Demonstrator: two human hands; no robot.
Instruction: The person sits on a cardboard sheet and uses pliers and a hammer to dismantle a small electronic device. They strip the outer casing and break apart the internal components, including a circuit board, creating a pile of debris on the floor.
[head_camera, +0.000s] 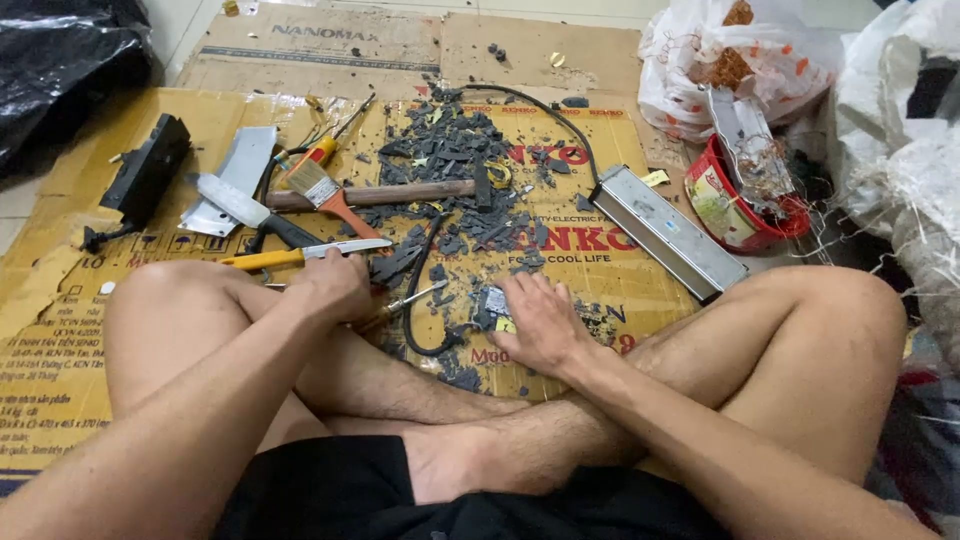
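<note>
Right hand (543, 325) flat on dark debris (450, 150)

A small grey circuit part (493, 302) lies flat on the cardboard (90, 330), near its front edge. A screwdriver (405, 303) lies slantwise just beside it, metal tip up-right.

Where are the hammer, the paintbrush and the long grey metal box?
hammer (400, 193), head view, middle of its wooden handle.
paintbrush (313, 183), head view, on its bristles.
long grey metal box (668, 232), head view, middle of its top face.
</note>
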